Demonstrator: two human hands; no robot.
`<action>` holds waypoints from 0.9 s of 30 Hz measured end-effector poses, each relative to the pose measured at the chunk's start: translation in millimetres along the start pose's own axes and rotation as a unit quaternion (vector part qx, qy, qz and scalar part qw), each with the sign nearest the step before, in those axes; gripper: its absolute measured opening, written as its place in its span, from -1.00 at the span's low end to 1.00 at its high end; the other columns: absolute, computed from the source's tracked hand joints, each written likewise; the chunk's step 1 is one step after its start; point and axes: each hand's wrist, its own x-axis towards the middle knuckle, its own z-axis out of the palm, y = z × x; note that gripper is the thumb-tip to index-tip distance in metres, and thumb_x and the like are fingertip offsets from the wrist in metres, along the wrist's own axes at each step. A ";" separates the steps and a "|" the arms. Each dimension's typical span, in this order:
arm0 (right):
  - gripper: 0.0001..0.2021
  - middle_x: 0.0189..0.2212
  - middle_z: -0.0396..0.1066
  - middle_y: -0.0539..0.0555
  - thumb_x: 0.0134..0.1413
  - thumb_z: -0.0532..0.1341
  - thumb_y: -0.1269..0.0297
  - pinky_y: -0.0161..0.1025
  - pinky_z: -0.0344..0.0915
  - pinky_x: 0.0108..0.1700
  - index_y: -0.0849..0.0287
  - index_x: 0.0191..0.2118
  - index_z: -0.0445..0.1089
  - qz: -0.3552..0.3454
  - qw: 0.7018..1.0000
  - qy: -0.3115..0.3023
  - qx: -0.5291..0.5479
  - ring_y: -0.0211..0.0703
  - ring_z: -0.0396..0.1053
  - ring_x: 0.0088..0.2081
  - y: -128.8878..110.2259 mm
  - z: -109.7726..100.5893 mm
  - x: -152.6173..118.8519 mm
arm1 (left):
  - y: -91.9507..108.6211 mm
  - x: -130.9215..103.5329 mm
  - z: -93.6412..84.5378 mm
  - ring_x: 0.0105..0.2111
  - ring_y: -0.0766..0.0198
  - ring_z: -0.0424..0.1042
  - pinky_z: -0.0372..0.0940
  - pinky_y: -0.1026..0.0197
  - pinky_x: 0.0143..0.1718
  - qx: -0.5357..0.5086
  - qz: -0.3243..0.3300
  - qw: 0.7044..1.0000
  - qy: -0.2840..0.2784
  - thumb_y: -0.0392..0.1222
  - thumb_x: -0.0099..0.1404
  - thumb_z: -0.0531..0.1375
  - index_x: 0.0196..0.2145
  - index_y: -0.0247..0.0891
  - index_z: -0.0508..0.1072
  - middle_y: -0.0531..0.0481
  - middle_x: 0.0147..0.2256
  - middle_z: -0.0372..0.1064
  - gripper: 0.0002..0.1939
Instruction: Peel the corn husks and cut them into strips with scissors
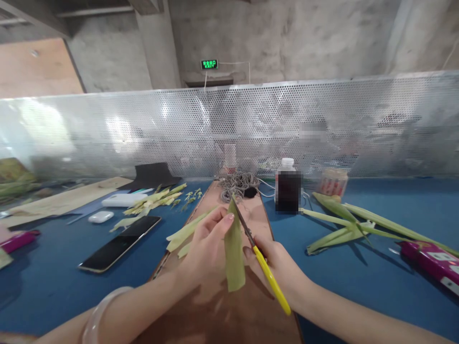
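Note:
My left hand (211, 236) pinches a flat strip of green corn husk (234, 263) near its upper end. The strip hangs upright over a brown cardboard sheet (215, 320). Yellow-handled scissors (271, 279) are in my right hand (274, 260), their blades pointing up and away along the strip's right edge. Whether the blades are parted is hard to see. More husk strips (186, 234) lie on the cardboard just left of my left hand. Part of my right hand's fingers is hidden behind the scissors.
On the blue table (136, 296) at left lie a phone (122, 243), a white earbud case (101, 217) and husk scraps (158, 200). Tangled grey cord (238, 184) sits ahead. Rightward stand a bottle (288, 191) and a jar (333, 181), near long leaves (340, 234) and a purple package (433, 263).

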 end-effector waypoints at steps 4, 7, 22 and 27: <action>-0.76 -0.61 0.24 -0.03 0.07 -0.03 0.20 -0.39 0.09 -0.51 0.22 -0.47 0.23 -0.009 1.000 0.008 -0.020 -0.31 0.16 -0.56 -1.5 0.3 -0.6 | 0.0 1.6 0.3 -0.56 0.40 0.19 0.15 0.34 -0.46 0.013 0.012 1.000 0.019 -0.13 0.17 0.10 -0.40 -0.23 0.36 0.14 -0.58 0.18 -0.87; -0.80 -0.64 0.17 -0.06 0.04 -0.02 0.23 -0.40 0.06 -0.54 0.20 -0.50 0.18 -0.015 0.999 0.012 -0.042 -0.33 0.11 -0.59 -3.0 0.2 -1.1 | 0.4 2.5 0.0 -0.56 0.39 0.18 0.14 0.34 -0.47 0.029 0.015 0.999 0.020 -0.12 0.16 0.11 -0.44 -0.24 0.35 0.14 -0.60 0.16 -0.86; -0.84 -0.62 0.15 -0.07 0.03 -0.02 0.27 -0.40 0.06 -0.52 0.20 -0.48 0.16 -0.022 0.999 0.005 -0.029 -0.35 0.08 -0.57 -5.1 -1.1 -1.3 | 2.9 -1.5 0.6 -0.54 0.39 0.17 0.13 0.35 -0.49 0.083 0.033 0.996 0.023 -0.10 0.16 0.11 -0.49 -0.26 0.30 0.11 -0.55 0.18 -0.81; -0.82 -0.64 0.10 -0.08 0.03 -0.03 0.28 -0.40 0.04 -0.53 0.21 -0.52 0.16 -0.015 0.999 0.009 -0.040 -0.35 0.05 -0.58 -5.5 -0.7 -1.2 | 3.2 -1.0 0.9 -0.55 0.40 0.15 0.11 0.36 -0.50 0.094 0.038 0.995 0.026 -0.10 0.16 0.10 -0.51 -0.25 0.30 0.12 -0.56 0.16 -0.81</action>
